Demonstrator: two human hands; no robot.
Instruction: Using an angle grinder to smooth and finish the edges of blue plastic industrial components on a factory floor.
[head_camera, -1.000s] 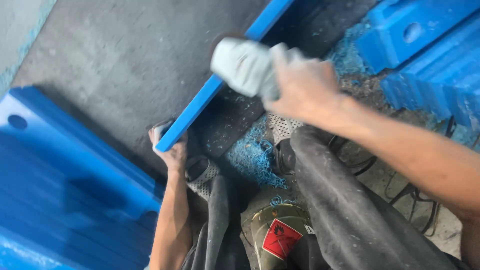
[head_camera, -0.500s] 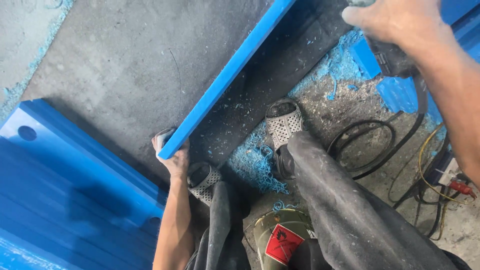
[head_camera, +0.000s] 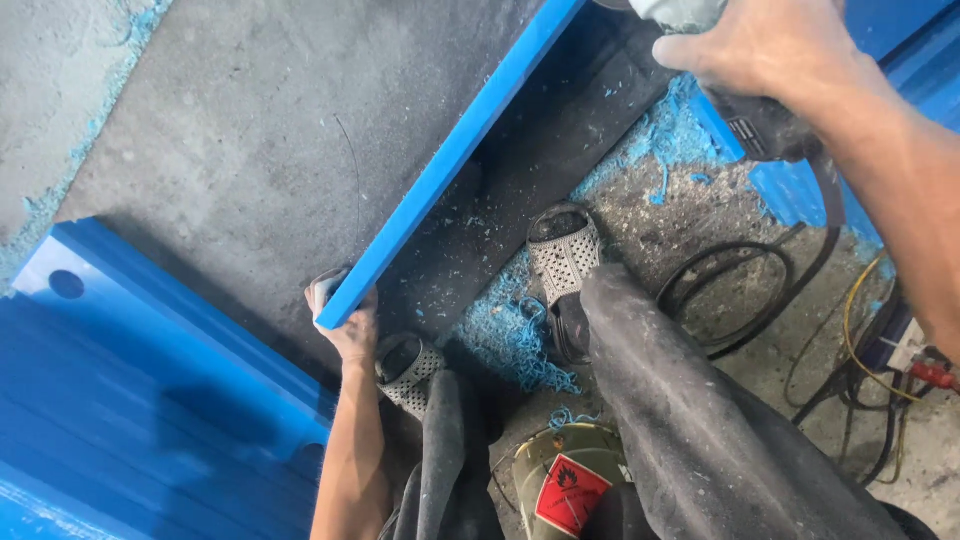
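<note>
Left hand (head_camera: 345, 325) clamped the blue strip's (head_camera: 455, 160) near end to steady it, while right hand (head_camera: 765, 45) gripped the power tool (head_camera: 765, 125) above its far end.

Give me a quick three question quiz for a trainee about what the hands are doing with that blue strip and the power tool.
1. True or false: the left hand grips the near end of the blue strip.
2. Which hand holds the power tool? A) left B) right C) neither
3. Fill in: the blue shavings lie between the two perforated ____.

Key: 1 true; 2 B, the right hand; 3 sandals.
</note>
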